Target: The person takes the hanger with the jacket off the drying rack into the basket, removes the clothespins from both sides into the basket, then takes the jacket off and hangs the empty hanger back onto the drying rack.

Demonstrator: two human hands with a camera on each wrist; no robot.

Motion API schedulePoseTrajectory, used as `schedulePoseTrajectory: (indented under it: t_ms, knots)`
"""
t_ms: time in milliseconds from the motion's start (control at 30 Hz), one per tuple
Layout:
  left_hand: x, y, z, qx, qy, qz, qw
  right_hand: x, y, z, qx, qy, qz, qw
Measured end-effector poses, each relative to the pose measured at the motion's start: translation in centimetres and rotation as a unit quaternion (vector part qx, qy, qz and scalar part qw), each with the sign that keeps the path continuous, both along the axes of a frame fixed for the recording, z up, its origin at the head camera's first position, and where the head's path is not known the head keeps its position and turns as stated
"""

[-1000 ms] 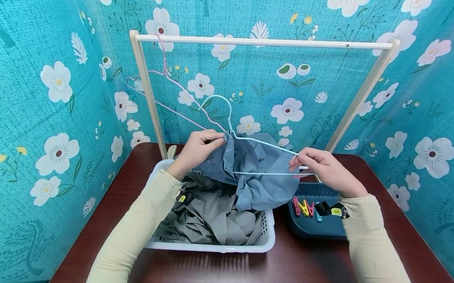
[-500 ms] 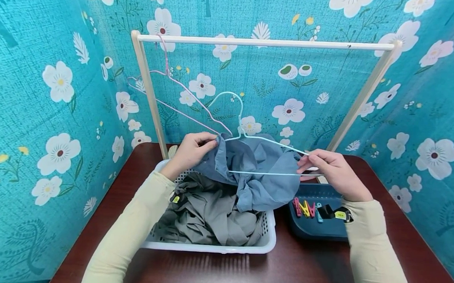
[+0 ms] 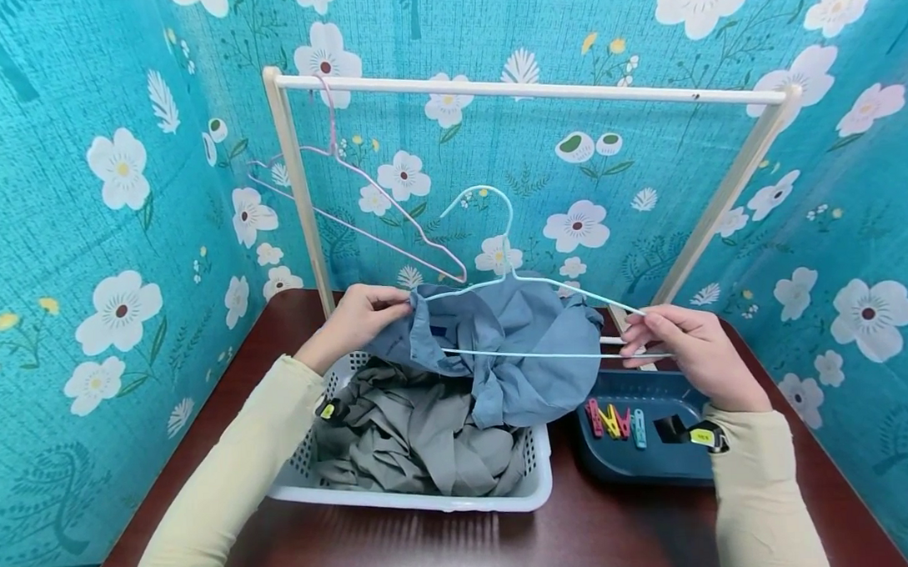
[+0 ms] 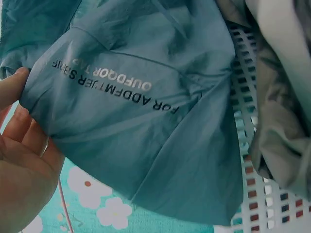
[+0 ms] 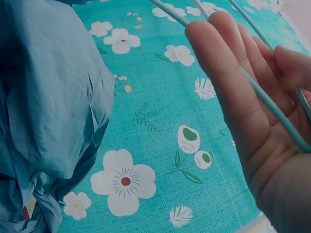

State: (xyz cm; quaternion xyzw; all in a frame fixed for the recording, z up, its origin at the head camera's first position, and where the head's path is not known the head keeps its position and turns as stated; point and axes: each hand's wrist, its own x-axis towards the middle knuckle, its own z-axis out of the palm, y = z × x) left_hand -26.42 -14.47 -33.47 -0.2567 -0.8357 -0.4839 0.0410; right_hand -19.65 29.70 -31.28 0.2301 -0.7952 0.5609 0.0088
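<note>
A light-blue clothes hanger (image 3: 597,297) stands hook-up in the head view, its left shoulder inside the opening of a crumpled blue garment (image 3: 529,389). My left hand (image 3: 356,322) pinches the garment's edge at that end. In the left wrist view, the blue cloth (image 4: 131,131) bears printed lettering, and thumb and fingers hold its border. My right hand (image 3: 697,350) grips the hanger's right end. The right wrist view shows the hanger's rods (image 5: 272,108) passing between thumb and fingers of that hand (image 5: 243,111), apart from the hanging cloth (image 5: 58,92).
A white basket (image 3: 432,503) with grey clothing (image 3: 429,443) stands beneath the garment. To its right is a dark blue tray (image 3: 626,469) with several clothespins (image 3: 616,421). Behind, a wooden rack (image 3: 530,87) carries a pink hanger (image 3: 379,190) at the left.
The light-blue hanger and my right hand have shifted right. My left hand has moved left and slightly down, drawing the garment's edge outward along the hanger's left shoulder.
</note>
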Motion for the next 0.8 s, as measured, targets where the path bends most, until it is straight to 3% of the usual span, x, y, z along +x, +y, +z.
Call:
schedulePoseTrajectory:
  t_ms: [133, 433, 667, 800]
  knots:
    - [0.1, -0.8, -0.4, -0.004, -0.008, -0.002, 1.0000, 0.1, 0.4, -0.1, -0.009, -0.003, -0.005, 0.9999]
    - [0.4, -2.2, -0.9, -0.018, -0.065, 0.000, 0.9977, 0.4, 1.7, -0.4, -0.074, 0.008, 0.039, 0.9965]
    - [0.1, -2.7, -1.7, -0.023, -0.039, 0.010, 0.9989, 1.1, 2.5, -0.2, -0.083, -0.026, 0.013, 0.9961]
    - [0.0, -3.1, -2.1, -0.037, -0.042, 0.014, 0.9983, 1.4, 2.9, -0.2, -0.096, -0.032, 0.010, 0.9948]
